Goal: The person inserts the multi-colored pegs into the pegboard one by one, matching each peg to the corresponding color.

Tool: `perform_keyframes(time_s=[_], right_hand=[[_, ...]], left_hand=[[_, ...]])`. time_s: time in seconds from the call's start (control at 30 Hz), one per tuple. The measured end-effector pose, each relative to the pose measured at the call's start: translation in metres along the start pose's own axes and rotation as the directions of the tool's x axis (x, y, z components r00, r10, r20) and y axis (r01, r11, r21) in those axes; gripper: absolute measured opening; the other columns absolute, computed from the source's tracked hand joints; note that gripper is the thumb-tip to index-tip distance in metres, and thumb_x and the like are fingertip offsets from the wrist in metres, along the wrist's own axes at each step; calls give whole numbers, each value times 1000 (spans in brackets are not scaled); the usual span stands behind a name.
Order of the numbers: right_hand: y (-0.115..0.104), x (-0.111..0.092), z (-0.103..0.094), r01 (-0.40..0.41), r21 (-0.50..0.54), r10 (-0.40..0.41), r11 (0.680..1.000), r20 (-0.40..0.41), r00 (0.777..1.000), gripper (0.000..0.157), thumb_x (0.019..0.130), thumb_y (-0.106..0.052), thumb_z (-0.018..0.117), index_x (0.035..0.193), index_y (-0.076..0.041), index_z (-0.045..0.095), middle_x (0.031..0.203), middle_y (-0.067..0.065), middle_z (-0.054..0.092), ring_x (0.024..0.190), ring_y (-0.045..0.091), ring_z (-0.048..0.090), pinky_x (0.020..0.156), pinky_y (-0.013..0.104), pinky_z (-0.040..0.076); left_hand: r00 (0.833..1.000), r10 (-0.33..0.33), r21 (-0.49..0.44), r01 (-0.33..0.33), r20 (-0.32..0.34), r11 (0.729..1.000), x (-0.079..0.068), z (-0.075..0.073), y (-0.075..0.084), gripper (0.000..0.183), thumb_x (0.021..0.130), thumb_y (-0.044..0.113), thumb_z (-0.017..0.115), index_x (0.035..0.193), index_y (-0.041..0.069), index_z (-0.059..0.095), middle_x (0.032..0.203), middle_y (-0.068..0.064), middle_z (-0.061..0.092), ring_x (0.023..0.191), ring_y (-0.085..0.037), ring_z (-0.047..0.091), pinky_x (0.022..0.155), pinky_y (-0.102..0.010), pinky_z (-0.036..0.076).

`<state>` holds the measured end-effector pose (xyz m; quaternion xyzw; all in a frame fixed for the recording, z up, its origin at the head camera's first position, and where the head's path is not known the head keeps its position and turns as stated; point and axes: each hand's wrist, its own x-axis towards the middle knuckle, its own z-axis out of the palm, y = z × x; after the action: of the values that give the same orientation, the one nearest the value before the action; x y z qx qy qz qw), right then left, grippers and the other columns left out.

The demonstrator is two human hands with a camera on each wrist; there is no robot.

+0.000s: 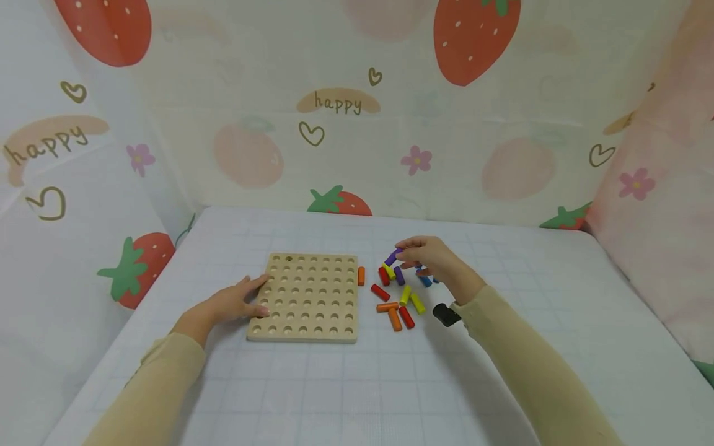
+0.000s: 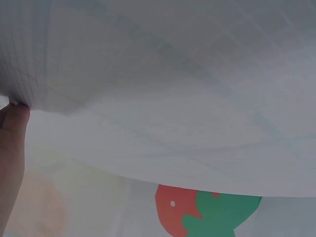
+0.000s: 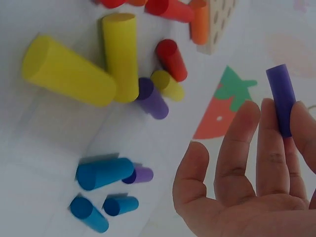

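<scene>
In the head view, the word "happy" (image 1: 338,103) stands in brown lowercase letters on the back curtain (image 1: 357,164), at upper centre. The same word, "happy" (image 1: 46,144), slants across the left curtain (image 1: 33,260), at the left edge.

Purple peg (image 3: 280,98) tilted in right grip (image 1: 437,257); holed wooden board (image 1: 310,297) flat, touching left grip (image 1: 233,302).

Head view now, high and back, facing forward and down across the table (image 1: 312,384); left wrist view, close in, catching it upside down; right wrist view, turned sideways, near the pegs (image 3: 121,59), shared with the head view.
</scene>
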<state>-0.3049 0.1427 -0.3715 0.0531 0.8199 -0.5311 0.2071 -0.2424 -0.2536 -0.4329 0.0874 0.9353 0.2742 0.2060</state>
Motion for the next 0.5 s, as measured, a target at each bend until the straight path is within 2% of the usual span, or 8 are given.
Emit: perform_keyframes(time_s=[0.5], right_hand=[[-17,12,30,-10,70,12,998,-19,1000,36,96,-20,64,130,-9,60,125,13,63,109,27,61,100,46,41]], left_hand=[[1000,-8,-19,8,5,1000,-2,0,-1,101,81,55,70,155,9,18,153,-37,4,138,-57,9,106,-70,14]])
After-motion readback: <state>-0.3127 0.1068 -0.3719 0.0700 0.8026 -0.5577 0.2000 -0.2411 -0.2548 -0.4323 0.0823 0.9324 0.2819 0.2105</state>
